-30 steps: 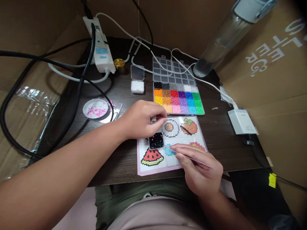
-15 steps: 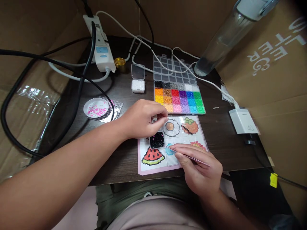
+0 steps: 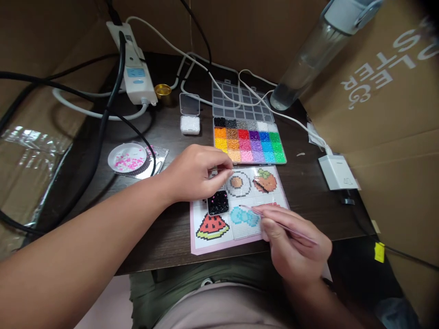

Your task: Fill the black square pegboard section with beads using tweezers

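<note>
The right hand (image 3: 295, 249) pinches the tweezers (image 3: 274, 220), which point up-left. The black bead tray (image 3: 218, 202) sits just left of their tip, below the left hand (image 3: 194, 173), whose fingers are curled; whether it grips anything I cannot tell.

Right hand (image 3: 295, 249) drawn back toward the near right, off the pattern sheet (image 3: 206, 244). Blue figure (image 3: 244, 216), mostly covered by the fingers before, now shows in full. Tip of the tweezers (image 3: 277, 224) was at the lower right corner of the black bead tray (image 3: 218, 202). It now stands clear of the tray, over the figure's upper edge. Whole view shifted slightly left.
</note>
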`<state>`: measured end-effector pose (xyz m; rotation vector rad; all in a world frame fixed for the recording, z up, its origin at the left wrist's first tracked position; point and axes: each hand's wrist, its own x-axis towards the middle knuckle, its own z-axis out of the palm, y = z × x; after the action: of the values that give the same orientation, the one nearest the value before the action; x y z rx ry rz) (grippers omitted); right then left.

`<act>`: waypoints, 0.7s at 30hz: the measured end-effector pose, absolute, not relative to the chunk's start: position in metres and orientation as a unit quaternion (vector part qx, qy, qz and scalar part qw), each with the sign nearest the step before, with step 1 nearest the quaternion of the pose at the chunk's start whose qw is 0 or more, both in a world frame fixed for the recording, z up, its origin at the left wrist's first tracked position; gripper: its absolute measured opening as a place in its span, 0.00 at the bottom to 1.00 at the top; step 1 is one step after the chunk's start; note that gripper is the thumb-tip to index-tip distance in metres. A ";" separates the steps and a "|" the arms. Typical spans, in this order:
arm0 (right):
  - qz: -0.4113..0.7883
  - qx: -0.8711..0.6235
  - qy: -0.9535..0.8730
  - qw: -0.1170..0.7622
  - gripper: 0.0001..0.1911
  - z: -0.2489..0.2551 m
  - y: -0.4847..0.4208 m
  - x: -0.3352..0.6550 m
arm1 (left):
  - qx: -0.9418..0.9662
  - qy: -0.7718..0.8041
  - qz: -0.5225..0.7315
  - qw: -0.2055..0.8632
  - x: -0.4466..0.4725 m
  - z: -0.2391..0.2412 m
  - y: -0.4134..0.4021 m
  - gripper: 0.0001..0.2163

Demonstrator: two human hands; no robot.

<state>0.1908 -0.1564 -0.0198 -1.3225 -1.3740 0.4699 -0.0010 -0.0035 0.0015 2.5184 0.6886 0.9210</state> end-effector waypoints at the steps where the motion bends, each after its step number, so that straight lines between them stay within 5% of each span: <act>1: 0.182 -0.575 -0.553 0.574 0.07 -0.020 -0.156 0.196 | 0.894 0.249 0.324 0.185 -0.001 0.002 -0.003 0.06; 5: 0.144 -0.629 -0.433 0.629 0.05 -0.021 -0.150 0.223 | 0.896 0.248 0.317 0.188 -0.002 0.004 -0.002 0.07; 21: 0.183 -0.676 -0.452 0.552 0.08 -0.031 -0.148 0.238 | 0.897 0.272 0.291 0.192 -0.002 0.005 -0.002 0.08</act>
<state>0.2379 -0.1477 -0.0311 -1.5979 -1.0692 0.4335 -0.0022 -0.0024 0.0052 2.5179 0.7647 0.8169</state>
